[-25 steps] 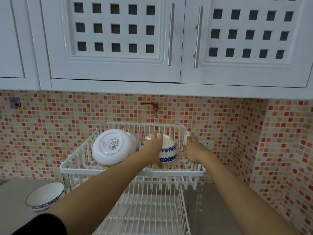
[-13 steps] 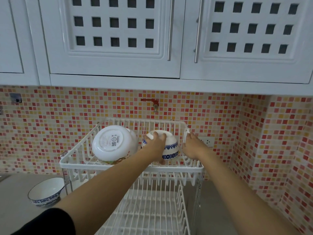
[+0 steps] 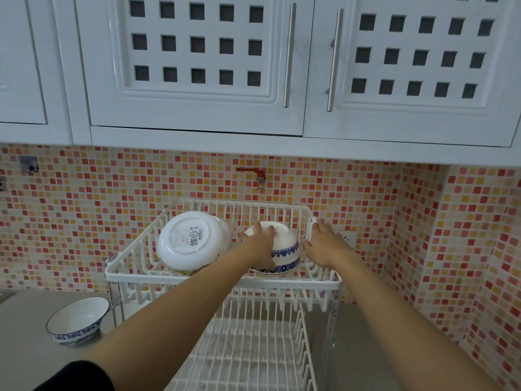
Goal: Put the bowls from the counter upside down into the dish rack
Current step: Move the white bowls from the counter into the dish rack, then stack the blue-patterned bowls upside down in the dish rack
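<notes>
A white two-tier dish rack (image 3: pixel 222 281) stands against the tiled wall. In its top tier a large white bowl (image 3: pixel 191 241) leans upside down on the left. Beside it on the right a white bowl with a blue patterned band (image 3: pixel 286 253) sits upside down, and my left hand (image 3: pixel 258 245) lies over its base and side, fingers curled on it. My right hand (image 3: pixel 324 245) grips the right rim of the rack's top tier. A third bowl with a blue pattern (image 3: pixel 77 320) stands upright on the grey counter, left of the rack.
White wall cabinets (image 3: pixel 197 66) hang low above the rack. A red tap (image 3: pixel 258 174) sticks out of the tiled wall behind it. The rack's lower tier (image 3: pixel 248 354) holds no dishes. The tiled side wall closes in on the right.
My left hand has lowered the blue-banded bowl deeper into the top tier and shifted up over its base. My right hand has stayed on the rack's rim.
</notes>
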